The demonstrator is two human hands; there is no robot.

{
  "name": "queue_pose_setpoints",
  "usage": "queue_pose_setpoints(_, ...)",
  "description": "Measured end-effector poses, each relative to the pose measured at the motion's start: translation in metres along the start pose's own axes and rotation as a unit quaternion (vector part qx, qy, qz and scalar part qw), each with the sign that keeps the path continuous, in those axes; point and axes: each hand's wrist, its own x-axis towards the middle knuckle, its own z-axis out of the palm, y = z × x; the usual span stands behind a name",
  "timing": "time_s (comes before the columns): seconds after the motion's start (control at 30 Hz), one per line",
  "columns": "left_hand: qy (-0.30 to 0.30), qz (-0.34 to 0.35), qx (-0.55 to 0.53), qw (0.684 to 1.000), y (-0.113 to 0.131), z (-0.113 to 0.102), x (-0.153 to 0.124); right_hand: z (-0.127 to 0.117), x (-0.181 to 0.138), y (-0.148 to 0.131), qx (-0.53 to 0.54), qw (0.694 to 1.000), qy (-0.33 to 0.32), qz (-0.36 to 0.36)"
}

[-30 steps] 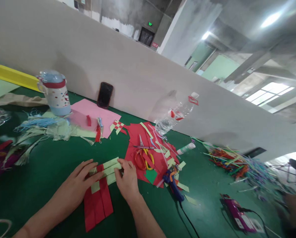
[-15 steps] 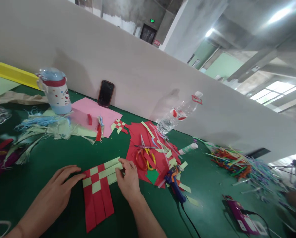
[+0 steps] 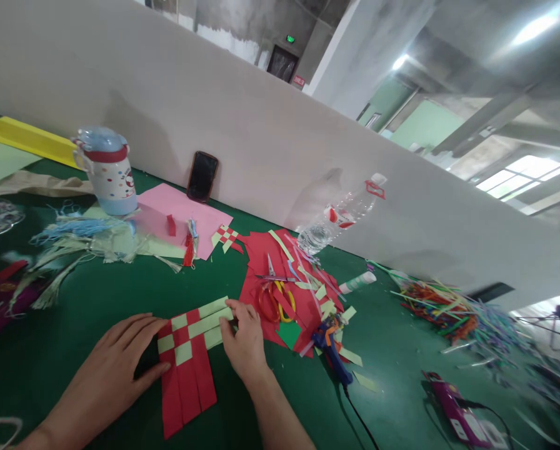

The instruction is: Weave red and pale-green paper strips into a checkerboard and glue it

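A woven piece of red and pale green paper strips [image 3: 183,337] lies on the green table, checkered at its upper left corner. Its red strips run down toward me and its green ones to the right. My left hand [image 3: 115,362] is at its left edge, thumb and fingers spread apart, fingertips touching the checkered corner and the thumb on the outer red strip. The ends of the green strips are pinched between the thumb and fingers of my right hand [image 3: 245,337]. Right of that hand, scissors with red and yellow handles [image 3: 276,300] rest on red paper [image 3: 254,275].
A blue glue gun [image 3: 334,356] with a cord lies at right among paper scraps. Behind stand a tilted clear bottle [image 3: 339,215], a phone [image 3: 202,177] and a flask [image 3: 109,175]. Tassels [image 3: 83,234] lie at left, a smaller woven piece [image 3: 227,236] on pink paper's edge, coloured strips [image 3: 444,309] far right.
My left thumb has moved down from the checkered corner to the red strip, so the left hand has spread. The right hand keeps its hold. A blurred hand at far right has gone from view.
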Motion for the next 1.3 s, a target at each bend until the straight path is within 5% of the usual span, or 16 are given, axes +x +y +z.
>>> queue_pose_setpoints(0.23, -0.014, -0.019, -0.002, 1.000, 0.001, 0.002, 0.001, 0.002, -0.001, 0.003, 0.000, 1.000, 0.002, -0.007)
queue_pose_setpoints(0.53, 0.012, 0.103, 0.066, 0.992, -0.019, -0.006, 0.000, 0.003, 0.000, 0.005, -0.012, 1.000, 0.014, -0.015)
queue_pose_setpoints(1.3, 0.042, 0.139, 0.079, 0.986, -0.025, -0.004, 0.001, -0.001, 0.001, 0.003, 0.022, 1.000, 0.020, 0.004)
